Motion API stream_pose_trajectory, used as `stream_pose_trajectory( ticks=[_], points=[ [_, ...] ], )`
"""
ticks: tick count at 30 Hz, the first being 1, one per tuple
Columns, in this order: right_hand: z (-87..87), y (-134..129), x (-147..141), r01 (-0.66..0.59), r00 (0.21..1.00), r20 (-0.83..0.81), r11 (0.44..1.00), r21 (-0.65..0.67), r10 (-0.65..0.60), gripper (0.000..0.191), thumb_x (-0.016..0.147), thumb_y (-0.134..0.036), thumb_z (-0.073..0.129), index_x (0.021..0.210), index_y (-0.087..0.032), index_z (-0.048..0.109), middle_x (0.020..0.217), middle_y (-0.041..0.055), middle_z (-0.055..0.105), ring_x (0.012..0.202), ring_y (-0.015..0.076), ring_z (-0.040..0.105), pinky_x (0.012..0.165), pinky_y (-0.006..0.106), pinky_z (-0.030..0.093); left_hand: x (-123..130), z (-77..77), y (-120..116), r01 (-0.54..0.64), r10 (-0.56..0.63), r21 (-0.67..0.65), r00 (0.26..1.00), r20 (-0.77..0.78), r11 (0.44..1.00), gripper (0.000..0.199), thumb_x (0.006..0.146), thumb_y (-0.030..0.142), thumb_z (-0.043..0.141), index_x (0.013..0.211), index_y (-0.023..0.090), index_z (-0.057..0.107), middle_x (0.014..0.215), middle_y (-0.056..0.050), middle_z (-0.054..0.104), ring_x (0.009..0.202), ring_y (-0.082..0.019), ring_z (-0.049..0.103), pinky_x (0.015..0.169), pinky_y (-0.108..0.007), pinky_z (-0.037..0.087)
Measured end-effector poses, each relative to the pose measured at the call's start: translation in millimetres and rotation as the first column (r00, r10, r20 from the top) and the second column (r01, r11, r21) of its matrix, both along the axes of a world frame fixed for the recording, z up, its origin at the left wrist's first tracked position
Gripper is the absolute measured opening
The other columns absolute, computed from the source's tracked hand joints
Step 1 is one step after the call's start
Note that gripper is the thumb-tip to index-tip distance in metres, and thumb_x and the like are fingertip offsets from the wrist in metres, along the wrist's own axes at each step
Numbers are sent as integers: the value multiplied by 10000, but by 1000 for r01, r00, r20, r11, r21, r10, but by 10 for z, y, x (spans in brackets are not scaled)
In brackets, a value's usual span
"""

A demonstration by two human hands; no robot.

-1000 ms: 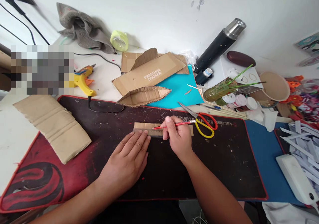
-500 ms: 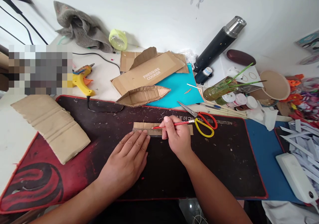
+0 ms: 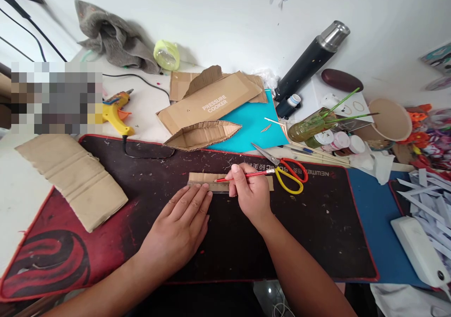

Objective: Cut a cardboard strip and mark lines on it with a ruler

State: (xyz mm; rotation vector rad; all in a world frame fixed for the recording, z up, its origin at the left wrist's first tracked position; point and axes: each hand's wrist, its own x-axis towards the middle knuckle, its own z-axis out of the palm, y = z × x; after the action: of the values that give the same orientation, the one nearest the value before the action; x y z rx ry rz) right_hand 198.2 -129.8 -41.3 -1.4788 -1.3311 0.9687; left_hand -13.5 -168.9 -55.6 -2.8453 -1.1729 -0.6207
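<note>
A narrow cardboard strip (image 3: 200,177) lies on the dark mat, with a clear ruler (image 3: 220,187) along its near side. My left hand (image 3: 183,218) lies flat, fingertips pressing on the ruler's left part. My right hand (image 3: 251,192) pinches a red pencil (image 3: 259,173), its tip at the strip just above the ruler's edge. Scissors (image 3: 282,164) with one red and one yellow handle lie just right of my right hand, blades apart. Behind the strip sits a boat-shaped cardboard piece (image 3: 203,136).
A folded cardboard piece (image 3: 75,178) lies at left, near a yellow glue gun (image 3: 120,115). Behind are lettered cardboard (image 3: 214,100) and a blue sheet (image 3: 246,131). A black flask (image 3: 310,61), paint jars (image 3: 340,141) and paper strips (image 3: 426,199) stand or lie at right.
</note>
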Motion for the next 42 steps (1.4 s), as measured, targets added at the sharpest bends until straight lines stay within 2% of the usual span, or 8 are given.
stream_pose_trajectory(
  ticks=[18,42],
  points=[
    [-26,0,2,-8,1000,-4,1000,-2,8,471,1150,-530,518,818,-234,674,510,-47,606,468,130,570,570,259,479,1,-2,0,2,-2,8,1000,1,1000,401,1120,242,539,1434,47,693,1522,-165,712,1379,-323,686,1284,-483,441],
    [-6,2,13,-6,999,-50,1000,-16,5,462,1142,-518,531,810,-229,673,509,-46,598,466,128,558,547,257,457,5,13,-5,-4,4,18,1000,-12,1000,389,1127,245,521,1417,59,701,1505,-154,726,1364,-314,699,1237,-481,493]
  ],
)
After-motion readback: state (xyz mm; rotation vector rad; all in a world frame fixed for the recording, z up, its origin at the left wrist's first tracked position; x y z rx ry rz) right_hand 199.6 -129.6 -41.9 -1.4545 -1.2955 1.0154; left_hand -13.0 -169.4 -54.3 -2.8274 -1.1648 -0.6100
